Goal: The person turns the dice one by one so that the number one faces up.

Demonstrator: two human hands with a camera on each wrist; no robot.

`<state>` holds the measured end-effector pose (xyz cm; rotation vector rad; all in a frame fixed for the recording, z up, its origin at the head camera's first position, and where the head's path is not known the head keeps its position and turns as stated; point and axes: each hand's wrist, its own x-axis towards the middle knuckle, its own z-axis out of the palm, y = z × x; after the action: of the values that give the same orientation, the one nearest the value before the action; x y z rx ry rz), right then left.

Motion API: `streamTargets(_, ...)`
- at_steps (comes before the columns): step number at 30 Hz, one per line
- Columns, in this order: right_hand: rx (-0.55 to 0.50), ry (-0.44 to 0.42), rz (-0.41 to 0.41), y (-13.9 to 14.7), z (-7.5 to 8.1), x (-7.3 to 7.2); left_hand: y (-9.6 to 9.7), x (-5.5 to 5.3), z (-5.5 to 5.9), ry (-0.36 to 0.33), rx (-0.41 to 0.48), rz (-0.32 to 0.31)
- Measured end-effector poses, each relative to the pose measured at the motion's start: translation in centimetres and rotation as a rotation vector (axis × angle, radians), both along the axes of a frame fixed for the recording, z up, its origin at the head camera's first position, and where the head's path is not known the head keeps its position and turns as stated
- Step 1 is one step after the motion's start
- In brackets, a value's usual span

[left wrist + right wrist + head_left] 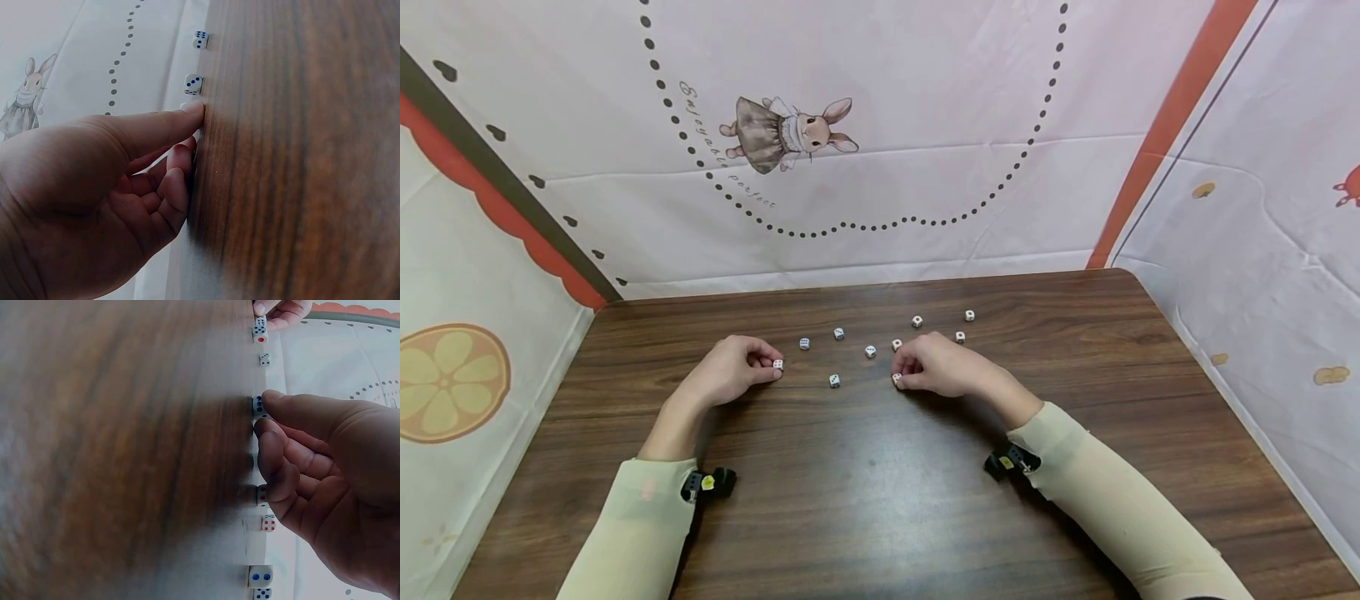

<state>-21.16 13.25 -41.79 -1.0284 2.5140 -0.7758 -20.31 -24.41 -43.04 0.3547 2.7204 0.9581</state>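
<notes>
My left hand [734,368] rests low over the left side of the table and pinches a white die [778,365] between thumb and fingers. In the left wrist view, the thumb of the left hand [125,181] hides that die. Near the middle, my right hand [940,364] holds another white die [897,379] at its fingertips. The right wrist view shows blue dots on this die [258,406], between the thumb and index finger of the right hand [337,469]. Between the hands lie a die [834,381] and a second die [870,352].
Other dice lie farther back: one die [804,343] by the left hand, a die [838,333] to its right, a die [897,344] just behind the right hand, and several more such as a die [969,316] at right. Patterned cloth [925,183] hangs behind the brown wooden table [850,517].
</notes>
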Motion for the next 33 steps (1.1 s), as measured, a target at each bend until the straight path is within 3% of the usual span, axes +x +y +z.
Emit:
streamTargets(18,0.084,0.087,0.068,-0.95,0.36,0.12,-0.14,-0.09,-0.11,-0.009,-0.010,-0.007)
streamTargets(33,0.020,0.087,0.061,-0.80,0.33,0.20,-0.16,-0.13,-0.22,-0.013,-0.006,0.001)
